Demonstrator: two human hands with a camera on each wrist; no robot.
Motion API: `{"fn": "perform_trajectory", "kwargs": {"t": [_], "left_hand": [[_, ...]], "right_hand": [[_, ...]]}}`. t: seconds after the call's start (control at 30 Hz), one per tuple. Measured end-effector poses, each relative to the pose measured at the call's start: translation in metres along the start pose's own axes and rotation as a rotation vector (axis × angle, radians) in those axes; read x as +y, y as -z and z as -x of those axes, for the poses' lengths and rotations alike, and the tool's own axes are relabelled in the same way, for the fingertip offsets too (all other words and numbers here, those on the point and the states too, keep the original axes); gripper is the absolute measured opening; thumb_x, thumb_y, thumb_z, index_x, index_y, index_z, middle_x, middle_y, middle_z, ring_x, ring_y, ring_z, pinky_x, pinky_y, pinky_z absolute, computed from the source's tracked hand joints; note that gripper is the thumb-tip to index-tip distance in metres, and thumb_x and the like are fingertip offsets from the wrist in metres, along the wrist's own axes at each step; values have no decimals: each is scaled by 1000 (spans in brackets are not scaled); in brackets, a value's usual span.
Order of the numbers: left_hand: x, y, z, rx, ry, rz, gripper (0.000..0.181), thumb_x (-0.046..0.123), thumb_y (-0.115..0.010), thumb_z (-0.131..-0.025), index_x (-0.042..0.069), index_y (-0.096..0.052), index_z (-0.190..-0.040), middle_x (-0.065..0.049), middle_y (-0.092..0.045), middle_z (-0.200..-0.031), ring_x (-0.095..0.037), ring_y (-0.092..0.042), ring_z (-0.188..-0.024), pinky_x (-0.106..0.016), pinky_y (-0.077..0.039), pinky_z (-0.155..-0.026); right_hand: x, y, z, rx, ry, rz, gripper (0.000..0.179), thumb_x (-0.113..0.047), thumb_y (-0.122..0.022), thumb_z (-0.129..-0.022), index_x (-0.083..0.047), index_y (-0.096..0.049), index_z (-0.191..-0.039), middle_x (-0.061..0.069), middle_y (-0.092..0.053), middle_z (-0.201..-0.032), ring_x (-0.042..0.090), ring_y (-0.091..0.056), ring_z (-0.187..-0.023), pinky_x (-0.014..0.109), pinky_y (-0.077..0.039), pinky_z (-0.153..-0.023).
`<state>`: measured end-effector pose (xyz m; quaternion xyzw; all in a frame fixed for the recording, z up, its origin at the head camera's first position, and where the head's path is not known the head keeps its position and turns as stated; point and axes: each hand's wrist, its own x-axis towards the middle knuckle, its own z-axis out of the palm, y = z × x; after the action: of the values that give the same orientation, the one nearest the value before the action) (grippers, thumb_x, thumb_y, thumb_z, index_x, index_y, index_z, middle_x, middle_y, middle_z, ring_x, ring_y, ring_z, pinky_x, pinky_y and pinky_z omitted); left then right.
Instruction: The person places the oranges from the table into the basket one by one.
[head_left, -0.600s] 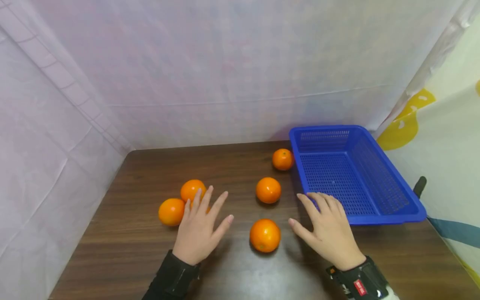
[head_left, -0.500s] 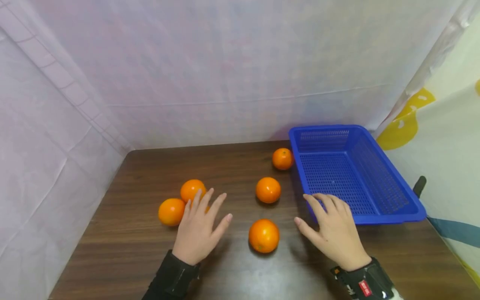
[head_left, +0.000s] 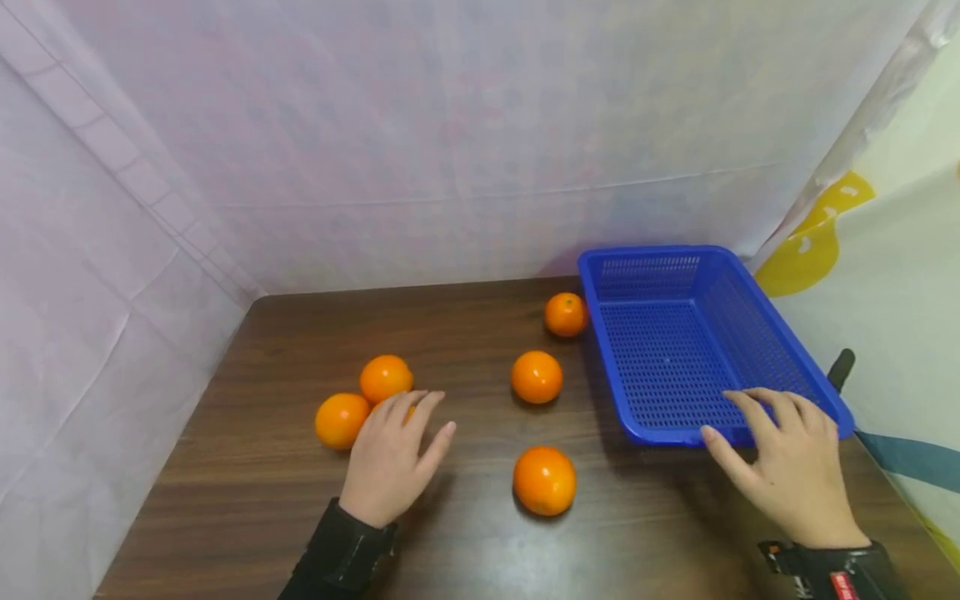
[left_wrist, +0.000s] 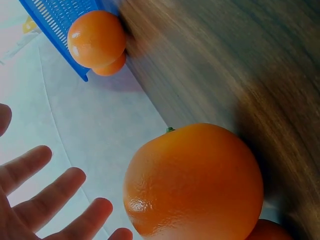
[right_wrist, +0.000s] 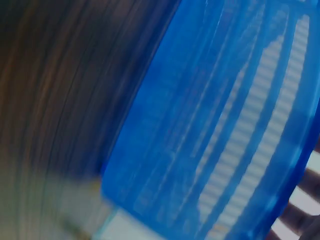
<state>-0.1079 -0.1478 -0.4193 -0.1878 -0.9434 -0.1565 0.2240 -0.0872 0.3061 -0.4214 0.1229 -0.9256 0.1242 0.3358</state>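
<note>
One wooden table (head_left: 465,333) bears six oranges (head_left: 545,481) and one basket (head_left: 663,362), left grip (head_left: 390,462) and right grip (head_left: 791,471) both unclenched.

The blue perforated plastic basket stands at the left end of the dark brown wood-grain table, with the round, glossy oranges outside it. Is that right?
Not quite: the basket is at the right end of the table, as the head view shows. The oranges are indeed outside it.

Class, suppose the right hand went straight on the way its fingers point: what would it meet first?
Most likely the blue basket: in the head view, the fingers of the right hand overlap its near rim. Whether they would touch it or pass above is unclear.
</note>
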Motion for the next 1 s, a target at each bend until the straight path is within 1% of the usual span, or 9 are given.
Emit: {"fn": "perform_trajectory", "kwargs": {"t": [0.17, 0.27, 0.43, 0.53, 0.6, 0.73, 0.87, 0.93, 1.0], "left_hand": [[-1, -2, 0, 13, -9, 4, 45, 46, -58, -99, 14, -66, -130, -12, -68, -123, -32, -64, -114, -51, -51, -99], [-3, -4, -1, 12, -8, 7, 44, 46, -58, -100, 14, -65, -130, -12, -68, -123, -32, -64, -114, -51, -51, -99], [-4, -5, -1, 12, -4, 11, 44, 46, -58, -100, 14, -65, -130, -12, -68, -123, -32, -64, -113, -50, -52, -98], [-5, -7, 0, 16, -7, 10, 44, 45, -58, -99, 14, -65, -130, -12, -68, -122, -32, -65, -112, -50, -52, -97], [-6, -7, 0, 15, -10, 9, 44, 45, -59, -99, 14, -65, -130, -12, -68, -122, -32, -65, -111, -50, -53, -96], [-6, -9, 0, 10, -8, 8, 43, 44, -59, -99, 14, -65, -130, -13, -69, -121, -32, -65, -110, -50, -53, -95], [-5, -10, 0, 6, 3, 18, 43, 44, -60, -99, 15, -65, -130, -12, -69, -121, -32, -65, -110, -50, -53, -96], [-5, -11, 0, 6, 5, 24, 43, 44, -61, -98, 15, -65, -130, -12, -69, -121, -32, -65, -110, -50, -53, -97], [-4, -12, 0, 5, 3, 27, 43, 44, -61, -98, 15, -65, -130, -11, -69, -121, -32, -65, -110, -50, -53, -96]], "right_hand": [[39, 16, 9, -35, -33, -13, 56, -51, -72, -82, -5, -68, -114, 25, -61, -118, 54, -48, -113, 72, -33, -88], [59, 21, 13, -78, -34, -45, 58, -50, -77, -80, -5, -68, -115, 28, -58, -124, 57, -44, -117, 73, -30, -100], [81, 22, 20, -177, -40, -117, 71, -45, -90, -63, -7, -68, -119, 29, -54, -133, 58, -42, -122, 70, -17, -117], [88, 19, 23, -222, -34, -143, 76, -39, -95, -54, -7, -69, -118, 26, -57, -131, 55, -48, -117, 71, -30, -105], [91, 17, 25, -246, -31, -141, 75, -35, -97, -53, -7, -70, -117, 22, -61, -126, 49, -53, -111, 67, -38, -93], [96, 11, 26, -238, -13, -88, 60, -25, -96, -56, -10, -72, -109, 10, -68, -107, 22, -60, -99, 40, -46, -81], [101, 6, 25, -180, 31, -81, 46, -2, -90, -56, -11, -72, -97, 6, -70, -95, -7, -51, -91, 19, -41, -74], [102, 5, 25, -164, 43, -74, 43, 6, -85, -55, -10, -71, -92, 6, -70, -90, -6, -53, -87, 16, -41, -71], [102, 4, 25, -160, 41, -54, 40, 10, -82, -55, -10, -70, -88, 6, -70, -88, 4, -58, -80, 17, -42, -69]]}}
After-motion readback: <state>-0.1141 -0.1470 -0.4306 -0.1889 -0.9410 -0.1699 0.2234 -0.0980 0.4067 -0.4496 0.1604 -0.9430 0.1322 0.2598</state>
